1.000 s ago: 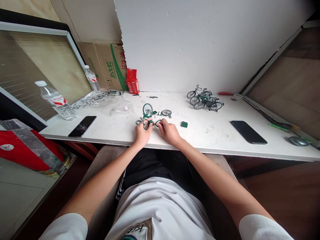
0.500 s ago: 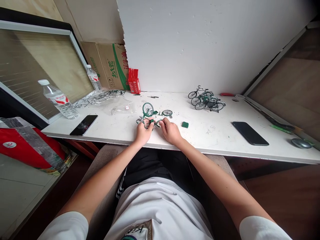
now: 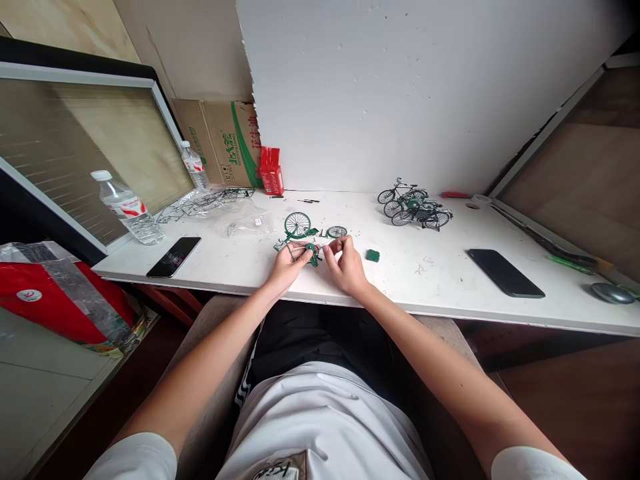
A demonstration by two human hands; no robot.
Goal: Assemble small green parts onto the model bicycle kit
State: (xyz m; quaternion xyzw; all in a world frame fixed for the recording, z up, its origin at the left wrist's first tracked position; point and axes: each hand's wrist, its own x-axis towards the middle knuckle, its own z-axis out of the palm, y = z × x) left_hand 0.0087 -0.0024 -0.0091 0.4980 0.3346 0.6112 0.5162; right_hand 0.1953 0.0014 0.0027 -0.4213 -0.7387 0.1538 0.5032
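Between the thumb and fingers of my left hand (image 3: 286, 272) is a green toy bicycle frame (image 3: 312, 254), its handlebar end pointing left. My right hand (image 3: 349, 268) is just to the right of the frame, with its fingers curled in toward the thumb. Whatever it may pinch is too small to make out. Behind my hands, a green bicycle wheel (image 3: 297, 225) stands at the left. Another wheel (image 3: 337, 231) lies close to my right fingertips, with small green pieces (image 3: 323, 233) between the two. A green block (image 3: 373, 255) rests right of my right hand.
Several assembled model bicycles (image 3: 414, 205) stand at the back right. Phones lie at the left (image 3: 174, 257) and right (image 3: 505, 272). Water bottles (image 3: 131, 210), clear plastic bags (image 3: 253, 225), black part frames (image 3: 200, 201) and a red box (image 3: 271, 171) occupy the left side.
My right hand has drawn slightly right, away from the bicycle frame, and its fingers have lifted. The frame has turned a little in my left hand. The camera view has shifted slightly.
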